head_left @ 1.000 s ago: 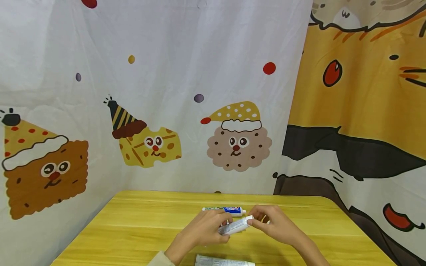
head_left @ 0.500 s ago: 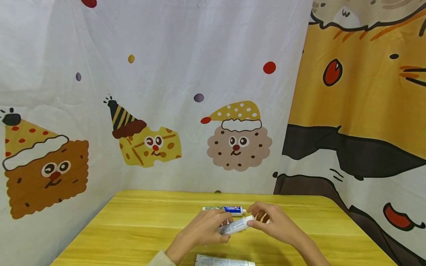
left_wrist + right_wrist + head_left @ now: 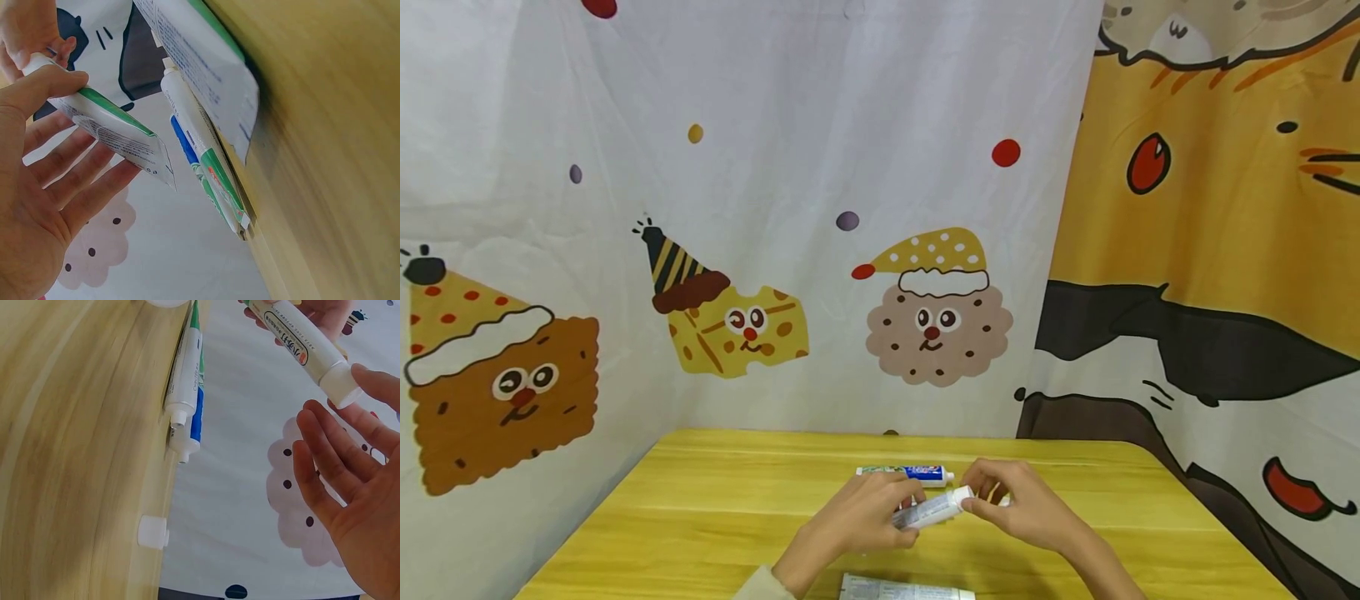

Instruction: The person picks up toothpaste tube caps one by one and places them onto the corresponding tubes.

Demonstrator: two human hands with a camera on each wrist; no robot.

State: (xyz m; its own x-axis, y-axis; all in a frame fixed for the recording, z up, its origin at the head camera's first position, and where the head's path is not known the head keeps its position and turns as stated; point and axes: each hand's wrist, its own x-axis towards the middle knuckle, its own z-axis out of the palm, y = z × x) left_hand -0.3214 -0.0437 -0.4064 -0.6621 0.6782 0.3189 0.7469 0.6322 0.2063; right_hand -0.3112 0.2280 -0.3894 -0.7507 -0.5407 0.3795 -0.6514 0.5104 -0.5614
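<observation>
My left hand (image 3: 867, 512) holds a white toothpaste tube (image 3: 928, 511) by its body, thumb on one side and fingers on the other. In the left wrist view, the tube's flat crimped end (image 3: 164, 164) points away from the palm. At the tube's other end, the thumb and index finger of my right hand (image 3: 1030, 508) pinch the white cap (image 3: 340, 385). The remaining right fingers are spread loosely below it. Printed lettering shows along the tube in the right wrist view, where the cap sits on the tube's end.
Behind the hands lies a blue, green and white toothpaste tube (image 3: 925, 476), with a white and green tube (image 3: 194, 128) beside it. Both show bare nozzles in the right wrist view. Another tube (image 3: 902, 588) lies at the near edge. A loose white cap (image 3: 153, 532) rests on the wooden table (image 3: 715, 517).
My right fingers lifted slightly around the cap, then came down again with a small turn. The left hand and the tube have stayed in place.
</observation>
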